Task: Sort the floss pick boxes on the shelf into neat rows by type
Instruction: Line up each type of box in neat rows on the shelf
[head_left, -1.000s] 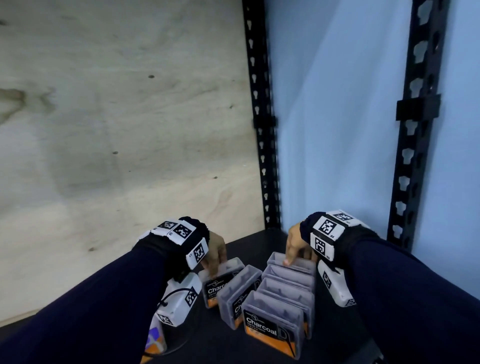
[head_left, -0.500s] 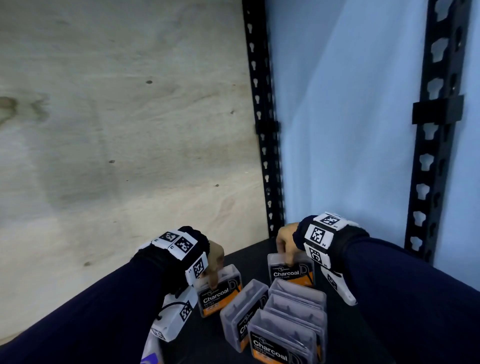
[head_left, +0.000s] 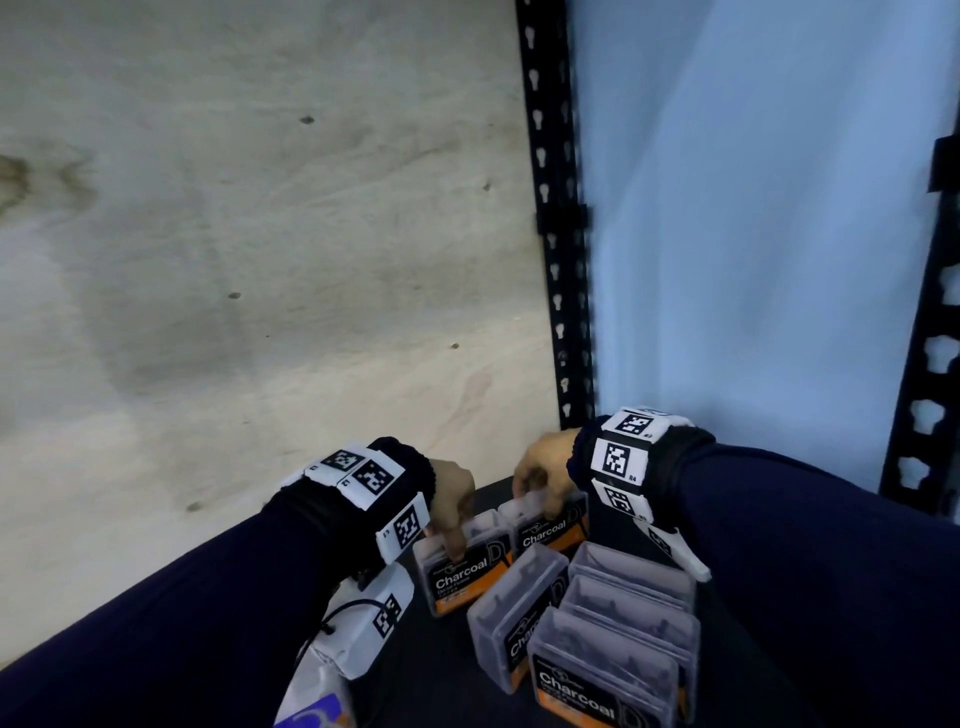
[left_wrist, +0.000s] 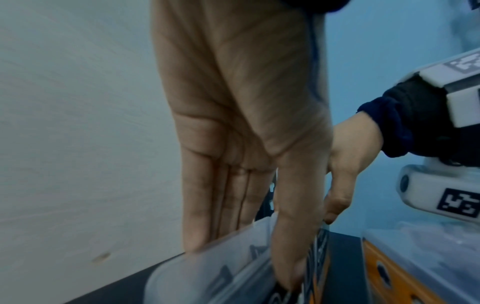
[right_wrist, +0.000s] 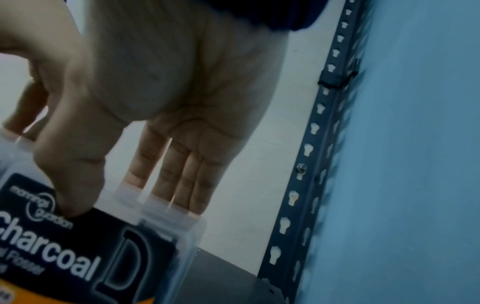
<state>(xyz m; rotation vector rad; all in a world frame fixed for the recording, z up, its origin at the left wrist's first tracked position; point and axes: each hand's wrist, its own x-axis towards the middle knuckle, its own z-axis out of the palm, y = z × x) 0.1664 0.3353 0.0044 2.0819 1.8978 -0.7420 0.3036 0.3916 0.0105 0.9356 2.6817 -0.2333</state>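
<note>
While each hand pinches one box | left hand (head_left: 451, 499) on left box (head_left: 460, 569), right hand (head_left: 543, 475) on right box (head_left: 545, 532), back of shelf (head_left: 447, 675) | step: aligning Charcoal row | next: square both, then angled box (head_left: 511, 616).

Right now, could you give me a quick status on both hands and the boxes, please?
Left hand pinches one Charcoal box; right hand pinches another, side by side at the back. Skewed box beside front row.

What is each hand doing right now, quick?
Left hand: pinching the left box, thumb in front, fingers behind.
Right hand: pinching the right box the same way.
</note>
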